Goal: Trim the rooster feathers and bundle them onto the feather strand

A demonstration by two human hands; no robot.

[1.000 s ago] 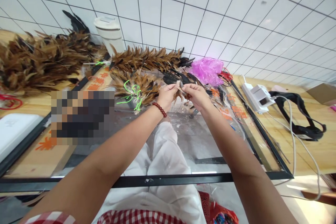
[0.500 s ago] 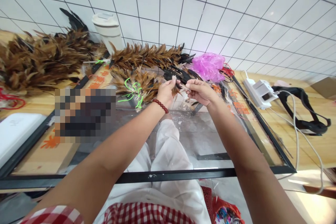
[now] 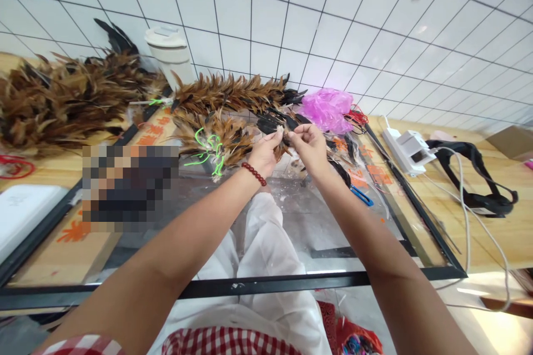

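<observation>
My left hand [image 3: 265,153], with a beaded bracelet [image 3: 254,174] at the wrist, pinches feathers [image 3: 285,147] by their pale ends. Close against them, the fingertips of my right hand [image 3: 310,146] are pressed together at the same spot; what lies between them is too small to make out. Left of my hands rests a bundle of brown feathers [image 3: 233,132] with bright green string [image 3: 213,150] on it. Black feathers [image 3: 268,123] lie just behind my fingers. A long brown feather strand [image 3: 233,92] stretches across the back.
A large feather pile [image 3: 58,102] and a white lidded cup [image 3: 169,55] stand at the back left. A pink plastic bag [image 3: 327,109] sits back right. On the right are a blue-handled tool [image 3: 362,196], a power strip [image 3: 402,151] and a black strap [image 3: 478,177]. The glass top has a black frame [image 3: 291,284].
My right hand has moved slightly left, closer to my left hand, and turned its back more toward me. The blue-handled tool now shows beside my right forearm.
</observation>
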